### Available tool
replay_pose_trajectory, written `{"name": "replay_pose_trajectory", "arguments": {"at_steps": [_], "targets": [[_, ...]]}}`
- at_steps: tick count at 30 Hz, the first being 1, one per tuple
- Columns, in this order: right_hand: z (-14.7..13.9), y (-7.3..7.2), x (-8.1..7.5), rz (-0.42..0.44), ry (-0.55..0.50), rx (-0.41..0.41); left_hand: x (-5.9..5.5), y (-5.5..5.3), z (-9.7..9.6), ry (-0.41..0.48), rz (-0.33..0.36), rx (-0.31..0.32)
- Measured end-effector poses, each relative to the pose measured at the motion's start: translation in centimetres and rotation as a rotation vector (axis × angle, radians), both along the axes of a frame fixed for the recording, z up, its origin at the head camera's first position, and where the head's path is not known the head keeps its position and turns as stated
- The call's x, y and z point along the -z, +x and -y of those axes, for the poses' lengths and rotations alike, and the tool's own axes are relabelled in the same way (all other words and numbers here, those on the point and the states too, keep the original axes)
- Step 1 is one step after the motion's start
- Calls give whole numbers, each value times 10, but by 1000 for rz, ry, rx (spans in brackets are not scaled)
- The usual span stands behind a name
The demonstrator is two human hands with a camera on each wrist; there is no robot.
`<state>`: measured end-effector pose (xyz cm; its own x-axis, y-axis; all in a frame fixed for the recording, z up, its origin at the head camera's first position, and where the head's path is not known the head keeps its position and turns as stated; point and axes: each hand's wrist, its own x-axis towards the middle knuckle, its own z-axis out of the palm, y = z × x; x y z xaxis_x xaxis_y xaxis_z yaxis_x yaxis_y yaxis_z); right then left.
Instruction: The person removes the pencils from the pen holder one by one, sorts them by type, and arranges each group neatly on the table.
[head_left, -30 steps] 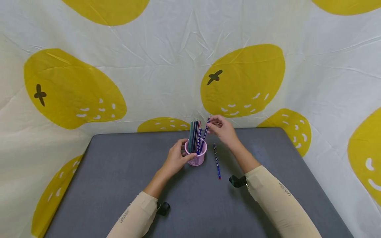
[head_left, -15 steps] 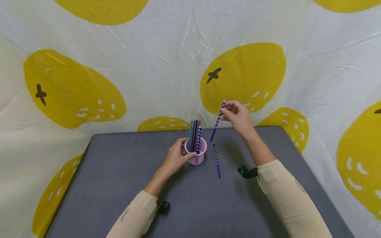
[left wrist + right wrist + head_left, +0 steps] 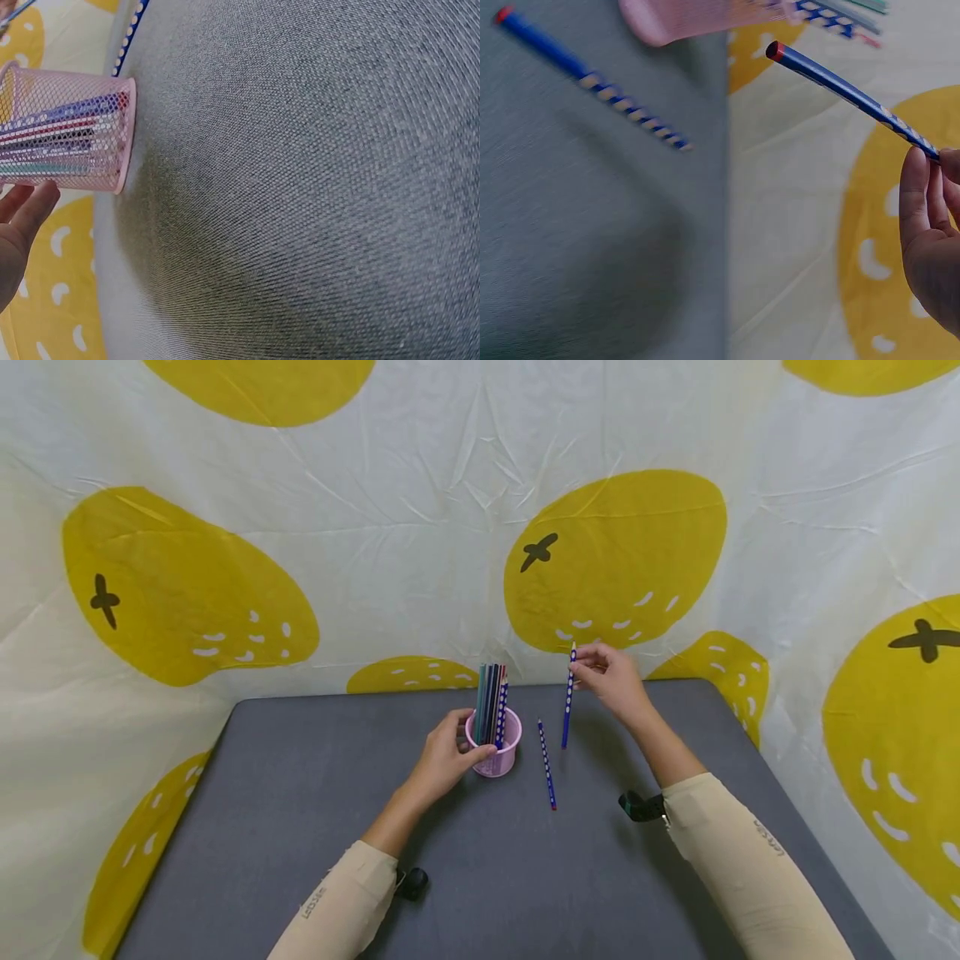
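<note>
A pink mesh pencil cup (image 3: 495,765) stands on the table, holding several pencils (image 3: 490,702) that lean together at its left side. My left hand (image 3: 444,756) grips the cup, thumb at the front rim and fingers round the left side. In the right wrist view, my right hand (image 3: 934,225) pinches a blue pencil (image 3: 847,91) with pale spots near its sharpened point; its red-tipped end hangs free. The head view shows this pencil upright, point up, right of the cup. A similar blue pencil (image 3: 547,767) lies on the table between cup and right hand.
The grey table (image 3: 315,827) has its back edge just behind the cup. A white curtain (image 3: 420,577) printed with yellow lemons rises behind it. Dark wrist cameras (image 3: 642,807) stick out from both sleeves.
My right hand has lifted the blue pencil out of the cup, moved right, then lowered somewhat as the pencil turned more upright. My left hand has stayed on the cup.
</note>
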<state>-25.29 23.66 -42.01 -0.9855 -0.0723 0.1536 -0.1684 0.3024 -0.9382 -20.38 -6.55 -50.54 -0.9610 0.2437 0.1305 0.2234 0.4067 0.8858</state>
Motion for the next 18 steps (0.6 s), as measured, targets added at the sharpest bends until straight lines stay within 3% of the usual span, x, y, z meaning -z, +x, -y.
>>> {"name": "replay_pose_trajectory", "arguments": {"at_steps": [5, 18], "targets": [[-6, 1, 29, 66, 121, 6, 1, 0, -1, 5, -1, 6], [-6, 3, 85, 147, 204, 3, -1, 1, -3, 14, -12, 5]]}}
